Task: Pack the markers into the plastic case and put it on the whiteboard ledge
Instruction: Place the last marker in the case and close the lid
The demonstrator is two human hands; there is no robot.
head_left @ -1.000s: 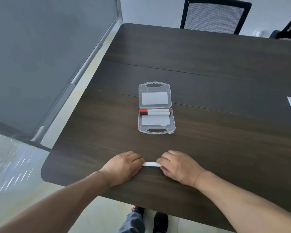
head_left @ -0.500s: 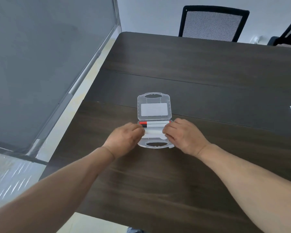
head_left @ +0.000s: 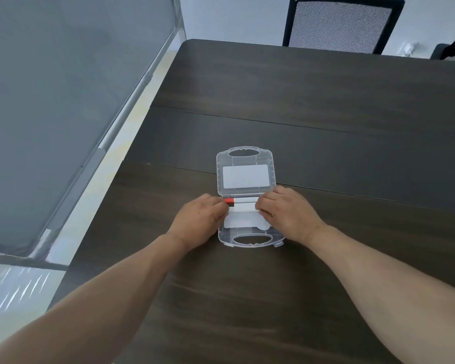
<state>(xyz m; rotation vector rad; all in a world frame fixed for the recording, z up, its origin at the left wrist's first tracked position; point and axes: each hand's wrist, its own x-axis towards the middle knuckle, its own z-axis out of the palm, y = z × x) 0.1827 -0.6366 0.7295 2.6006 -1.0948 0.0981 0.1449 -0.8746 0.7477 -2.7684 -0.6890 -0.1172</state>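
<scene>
Case: clear plastic case (head_left: 247,174) lies open on the table (head_left: 326,114)
Markers: red-capped marker (head_left: 241,200) in its near half
Hands: left hand (head_left: 199,219) and right hand (head_left: 286,212) pinch a white marker (head_left: 243,207) by its ends, likely to seat it level

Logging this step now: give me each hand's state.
Left hand: closed on one end of a marker in the plastic case.
Right hand: closed on its other end.

Both forearms are bare right up to the bottom edge of the view, no sleeve showing. The left hand (head_left: 199,222) and the right hand (head_left: 286,214) wear no gloves, and no watch or band circles either wrist.
</scene>
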